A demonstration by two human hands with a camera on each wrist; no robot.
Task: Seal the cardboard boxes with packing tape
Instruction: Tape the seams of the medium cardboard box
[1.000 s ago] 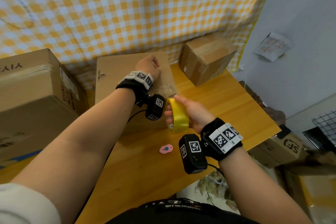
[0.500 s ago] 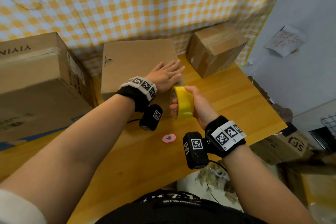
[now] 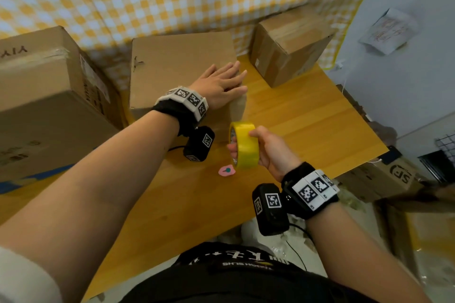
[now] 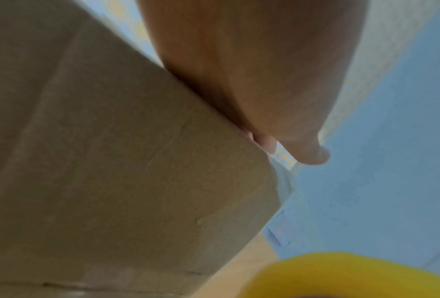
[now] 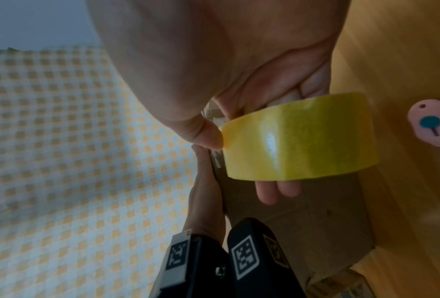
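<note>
At the far side of the worktop (image 3: 307,125), the middle cardboard box (image 3: 182,61) is pressed flat-fingered by the left hand (image 3: 221,86), seemingly to steady it, while the yellow tape roll (image 3: 245,146) is gripped just near of it by the right hand (image 3: 270,150).

Quick count: three cardboard boxes up on the table, a big one on the left (image 3: 49,96), a middle one (image 3: 182,66) and a smaller one at the back right (image 3: 288,47). At least two more boxes down on the floor, one with a logo (image 3: 391,177) and another blurry one (image 3: 423,236). One yellow tape roll (image 3: 244,145). One little pink cutter (image 3: 226,170). One paper note (image 3: 389,31) on the wall. Two hands, left (image 3: 219,86) and right (image 3: 270,150).
</note>
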